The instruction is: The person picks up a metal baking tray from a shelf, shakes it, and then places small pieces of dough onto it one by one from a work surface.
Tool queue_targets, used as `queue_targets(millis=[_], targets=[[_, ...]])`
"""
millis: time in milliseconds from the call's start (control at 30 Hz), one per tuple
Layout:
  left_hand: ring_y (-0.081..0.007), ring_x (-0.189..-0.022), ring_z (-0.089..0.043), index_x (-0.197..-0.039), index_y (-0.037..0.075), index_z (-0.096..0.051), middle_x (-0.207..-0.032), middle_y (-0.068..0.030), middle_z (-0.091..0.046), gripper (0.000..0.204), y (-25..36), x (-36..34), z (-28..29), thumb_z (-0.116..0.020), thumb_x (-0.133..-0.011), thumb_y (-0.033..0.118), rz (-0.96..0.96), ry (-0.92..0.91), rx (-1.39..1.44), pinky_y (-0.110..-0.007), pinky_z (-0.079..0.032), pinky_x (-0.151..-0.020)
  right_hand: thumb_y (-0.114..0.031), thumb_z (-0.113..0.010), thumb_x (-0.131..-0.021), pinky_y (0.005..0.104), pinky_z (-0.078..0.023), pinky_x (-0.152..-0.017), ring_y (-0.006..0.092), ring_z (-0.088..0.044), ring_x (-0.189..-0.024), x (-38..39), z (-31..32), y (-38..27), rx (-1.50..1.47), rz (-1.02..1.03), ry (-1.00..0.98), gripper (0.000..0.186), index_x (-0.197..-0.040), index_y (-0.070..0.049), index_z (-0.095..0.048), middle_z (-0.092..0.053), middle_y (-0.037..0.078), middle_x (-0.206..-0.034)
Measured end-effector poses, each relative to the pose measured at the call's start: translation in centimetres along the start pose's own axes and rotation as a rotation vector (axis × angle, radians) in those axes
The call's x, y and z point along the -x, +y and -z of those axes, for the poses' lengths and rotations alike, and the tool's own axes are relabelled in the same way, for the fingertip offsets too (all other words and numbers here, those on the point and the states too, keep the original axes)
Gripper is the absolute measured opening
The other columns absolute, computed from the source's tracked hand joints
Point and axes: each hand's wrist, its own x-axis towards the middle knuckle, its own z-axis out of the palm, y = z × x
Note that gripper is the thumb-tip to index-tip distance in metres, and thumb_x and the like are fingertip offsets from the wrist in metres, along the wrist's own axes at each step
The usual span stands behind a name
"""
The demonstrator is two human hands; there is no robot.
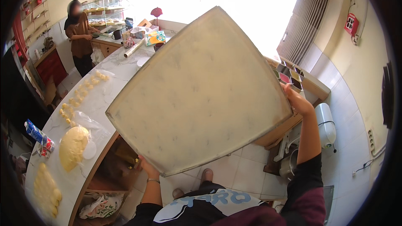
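A large square baking tray [197, 96] fills the middle of the view, held up over the floor in front of me. Its broad face is cream-coloured with faint grey smudges, and a thin darker rim runs round it. My left hand [146, 168] grips the near left corner, its fingers partly hidden by the tray. Higher up, my right hand [295, 100] is closed round the right-hand corner, with some of its fingers behind the edge. On the counter to the left lie a big yellow dough mass [74, 147] under clear plastic and a row of small dough pieces [81, 92].
The curved marble counter [119, 69] runs along the left, with more dough balls [47, 190] and a blue carton [35, 132]. A co-worker [79, 35] stands by a glass display case [104, 10]. At right are topping containers [289, 75] and a stand mixer [324, 125].
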Motion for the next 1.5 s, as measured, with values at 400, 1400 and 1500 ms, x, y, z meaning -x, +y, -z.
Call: queue_targets(millis=[400,1400,1500], targets=[[-0.0193,-0.101,-0.059,-0.123,-0.006,-0.051,-0.117,-0.0098,-0.06,0.071,5.1,-3.4,0.8,-0.045,-0.093,0.058,-0.047,0.013,-0.156,-0.032,-0.048,-0.088,-0.048,-0.034,-0.101,0.0266,-0.041,-0.093,0.0146,-0.053,-0.107,2.6,-5.8,9.9,0.279,0.058,0.25,0.061,-0.124,0.005,-0.053,-0.06,0.009,-0.116],[-0.0434,-0.114,-0.053,-0.121,-0.008,-0.05,-0.118,-0.0301,-0.057,0.062,-9.3,-25.9,-3.5,-0.053,-0.091,0.046,0.258,-0.142,-1.612,-0.045,-0.041,-0.096,-0.043,-0.044,-0.096,0.0401,-0.045,-0.069,0.0282,-0.059,-0.072,11.5,-20.8,49.9,0.216,-0.974,0.716,0.052,-0.09,0.005,-0.065,-0.065,0.017,-0.077],[-0.0423,-0.116,-0.052,-0.122,-0.007,-0.049,-0.12,-0.0295,-0.057,0.065,-10.0,-28.5,-1.2,-0.055,-0.089,0.048,0.262,-0.014,-1.618,-0.044,-0.041,-0.097,-0.042,-0.043,-0.096,0.0397,-0.046,-0.076,0.0331,-0.064,-0.084,6.4,-22.7,49.7,0.214,-0.988,0.667,0.051,-0.094,0.004,-0.067,-0.068,0.021,-0.088]])
